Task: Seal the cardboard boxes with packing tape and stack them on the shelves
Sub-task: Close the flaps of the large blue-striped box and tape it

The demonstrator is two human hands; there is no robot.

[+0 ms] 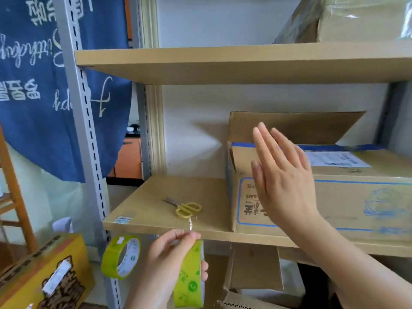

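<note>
Below, glossy yellow-green tape roll (pixel 189 275), left-held.

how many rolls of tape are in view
2: one tape roll gripped in the left hand, another tape roll just left of it, by the shelf post. Others may be hidden.

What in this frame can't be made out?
- Box contents: head view, the raised flap and right hand cover the opening.
- Box label: print too small.
- Top-shelf box: cut off by the frame edge.
- Tape end: left hand pinches it; clear and thin.
- Second roll: support unclear.
</note>
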